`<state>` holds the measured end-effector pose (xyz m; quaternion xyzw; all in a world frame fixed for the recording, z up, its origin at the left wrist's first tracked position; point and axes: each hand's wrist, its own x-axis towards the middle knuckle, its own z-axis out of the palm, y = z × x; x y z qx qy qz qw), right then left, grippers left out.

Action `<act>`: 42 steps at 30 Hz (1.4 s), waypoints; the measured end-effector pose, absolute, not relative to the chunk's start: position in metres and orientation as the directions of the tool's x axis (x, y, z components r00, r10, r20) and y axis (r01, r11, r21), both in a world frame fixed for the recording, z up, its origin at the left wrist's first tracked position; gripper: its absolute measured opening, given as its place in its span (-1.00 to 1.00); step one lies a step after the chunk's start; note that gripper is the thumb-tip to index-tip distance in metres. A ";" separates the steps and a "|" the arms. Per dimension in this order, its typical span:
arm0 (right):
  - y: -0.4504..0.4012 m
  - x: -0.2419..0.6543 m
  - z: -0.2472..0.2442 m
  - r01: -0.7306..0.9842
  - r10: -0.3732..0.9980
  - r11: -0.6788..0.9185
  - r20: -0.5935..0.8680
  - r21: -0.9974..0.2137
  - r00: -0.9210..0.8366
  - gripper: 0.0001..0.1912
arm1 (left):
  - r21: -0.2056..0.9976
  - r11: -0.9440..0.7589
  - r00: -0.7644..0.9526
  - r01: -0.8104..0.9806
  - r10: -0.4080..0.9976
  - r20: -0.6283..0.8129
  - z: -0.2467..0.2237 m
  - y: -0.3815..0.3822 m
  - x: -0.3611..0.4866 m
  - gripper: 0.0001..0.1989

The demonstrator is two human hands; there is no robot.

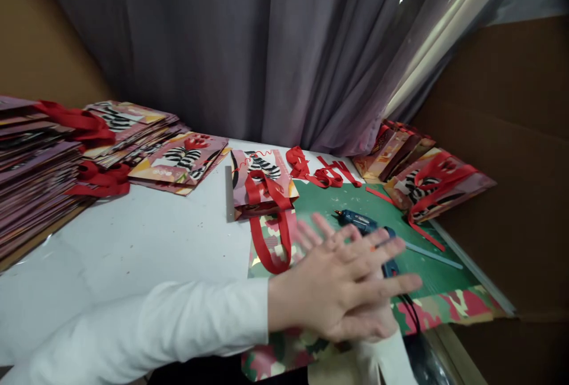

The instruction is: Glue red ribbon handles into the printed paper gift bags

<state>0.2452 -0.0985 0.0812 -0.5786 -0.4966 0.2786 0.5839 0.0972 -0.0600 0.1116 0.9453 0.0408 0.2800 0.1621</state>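
Observation:
Over the front of the table, my left hand (pixel 331 290) lies across my right hand (pixel 313 232), the two pressed or rubbed together. Left fingers stretch out to the right, spread apart, with nothing held. Behind it, the right hand is mostly covered; its blurred fingertips point up and left, spread. Just beyond the hands rests a blue glue gun (pixel 361 222), partly hidden by fingers, with a pale glue stick (pixel 435 255) at its back. Left of them lies a pink paper gift bag (pixel 262 180) with zebra-like stripes and a red ribbon handle (pixel 272 260) looping toward me.
Tall stacks of flat gift bags (pixel 35 189) stand at the left, with another pile (pixel 182 159) nearer the middle. Loose red ribbons (pixel 317 174) lie behind the green mat (pixel 338 198). Upright bags (pixel 433 183) lean at the right beside a cardboard wall (pixel 502 136). A grey curtain (pixel 213 47) closes the back.

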 end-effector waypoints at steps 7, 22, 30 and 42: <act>-0.138 0.266 0.126 0.375 0.877 0.372 0.454 -0.849 0.156 -0.48 | 0.123 -0.920 0.813 0.372 0.387 0.436 0.114 0.009 0.066 -0.46; -0.025 0.217 0.068 0.458 0.970 0.166 0.062 -0.873 -0.234 -0.72 | 0.161 -0.708 0.725 0.687 0.683 -0.088 0.109 0.152 0.023 -0.74; -0.006 0.200 0.063 0.702 0.912 0.353 0.059 -0.618 -0.407 -0.78 | 0.147 -0.600 0.602 0.786 0.797 0.035 0.125 0.151 0.013 -0.80; 0.033 0.174 0.031 0.856 0.873 0.488 0.095 -0.170 -0.479 -0.62 | -0.128 -0.507 0.517 0.852 0.853 0.064 0.030 -0.010 0.034 -0.52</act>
